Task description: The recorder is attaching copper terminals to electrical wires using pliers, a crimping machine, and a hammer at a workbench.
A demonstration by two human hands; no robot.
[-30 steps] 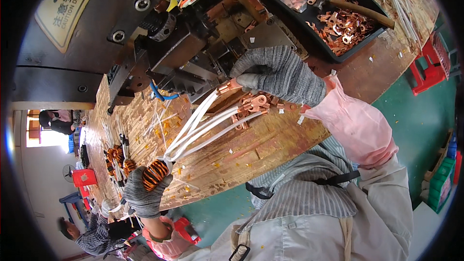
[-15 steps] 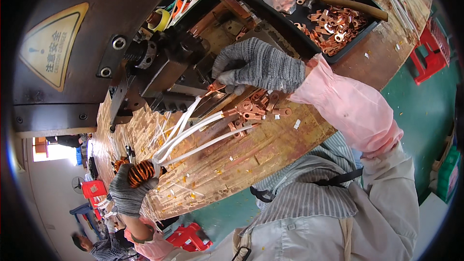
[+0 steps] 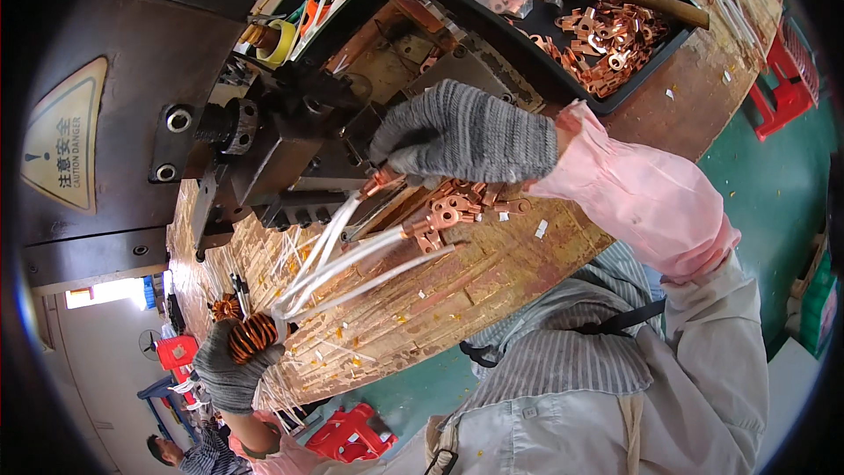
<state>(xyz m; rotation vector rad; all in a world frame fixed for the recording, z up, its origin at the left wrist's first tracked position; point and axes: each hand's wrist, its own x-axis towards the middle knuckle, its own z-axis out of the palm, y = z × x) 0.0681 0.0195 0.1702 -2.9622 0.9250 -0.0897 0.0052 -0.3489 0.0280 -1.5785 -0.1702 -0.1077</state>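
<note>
My left hand (image 3: 221, 368), in a grey knit glove, is closed round a ring-shaped coil of copper wire (image 3: 254, 338) at the bench's left part. White-sleeved leads (image 3: 309, 280) run from the coil to the right, and some end in copper cable lugs. My right hand (image 3: 470, 134), gloved alike, pinches a copper lug (image 3: 380, 181) on one lead, right beside the press tooling (image 3: 299, 154). Its fingertips are partly hidden behind the glove. Below that hand, several loose copper lugs (image 3: 453, 204) lie in a heap on the wooden bench (image 3: 413, 299).
A dark press body (image 3: 105, 105) with a warning sign fills the left. Behind my right hand stands a black tray (image 3: 607, 107) of copper lugs, with a hammer (image 3: 646, 2) across it. Tape rolls (image 3: 281, 41) sit behind the press. Red stools (image 3: 350, 434) stand beyond the bench.
My right hand has shifted slightly left and down with the lug, and its fingers have turned downward. My left hand still grips the coil. The whole view has turned a little.
</note>
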